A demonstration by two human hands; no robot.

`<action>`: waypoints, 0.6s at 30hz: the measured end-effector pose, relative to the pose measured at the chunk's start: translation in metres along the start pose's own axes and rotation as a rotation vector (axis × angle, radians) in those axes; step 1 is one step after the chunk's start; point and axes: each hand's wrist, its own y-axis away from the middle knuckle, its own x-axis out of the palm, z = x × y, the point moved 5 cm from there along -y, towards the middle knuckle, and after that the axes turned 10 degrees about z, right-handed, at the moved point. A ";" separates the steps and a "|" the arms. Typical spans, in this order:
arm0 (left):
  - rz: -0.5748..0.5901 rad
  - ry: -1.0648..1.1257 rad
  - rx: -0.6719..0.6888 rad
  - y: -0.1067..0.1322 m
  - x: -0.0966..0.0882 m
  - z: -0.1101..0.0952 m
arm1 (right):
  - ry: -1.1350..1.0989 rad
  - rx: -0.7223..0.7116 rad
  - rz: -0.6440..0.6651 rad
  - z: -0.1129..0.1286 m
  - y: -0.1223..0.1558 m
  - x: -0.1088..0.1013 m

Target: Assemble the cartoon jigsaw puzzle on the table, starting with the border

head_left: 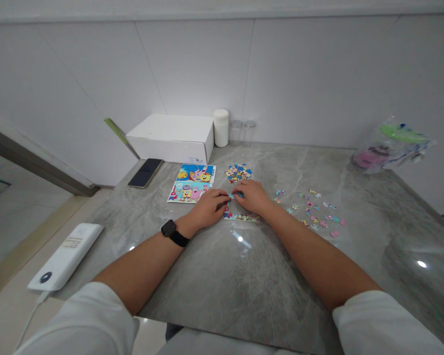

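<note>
A partly joined jigsaw puzzle (244, 217) lies on the grey table, with a strip along its near edge and a short left side. My left hand (209, 209) bends over its left side, fingertips closed at a light blue jigsaw puzzle piece (231, 196). From the right, my right hand (252, 196) pinches at the same top left end, its fingers partly covering what they hold. Just beyond the hands sits a heap of loose puzzle pieces (239, 172). More scattered pieces (313, 209) lie right of my right forearm. Left of the hands is a colourful cartoon picture sheet (192, 184).
A dark phone (146, 173) lies at the left, before a white box (172, 138). A white bottle (221, 128) and two clear jars (242, 133) stand against the wall. A plastic bag (390, 148) is at the far right, a white power strip-like device (66, 257) at the left edge.
</note>
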 end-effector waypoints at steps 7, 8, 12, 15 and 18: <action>0.024 -0.012 -0.014 -0.001 -0.001 -0.002 | -0.003 0.065 -0.010 -0.017 -0.003 -0.014; 0.028 -0.023 -0.015 -0.001 -0.001 -0.003 | -0.001 0.072 0.005 -0.018 -0.003 -0.014; 0.043 -0.070 -0.022 -0.001 -0.001 -0.009 | 0.019 0.078 0.052 -0.013 0.000 -0.014; 0.045 -0.081 -0.022 -0.001 -0.001 -0.010 | 0.047 0.075 0.080 -0.010 0.001 -0.014; 0.047 -0.094 -0.017 -0.001 0.000 -0.008 | 0.055 0.068 0.100 -0.009 0.001 -0.012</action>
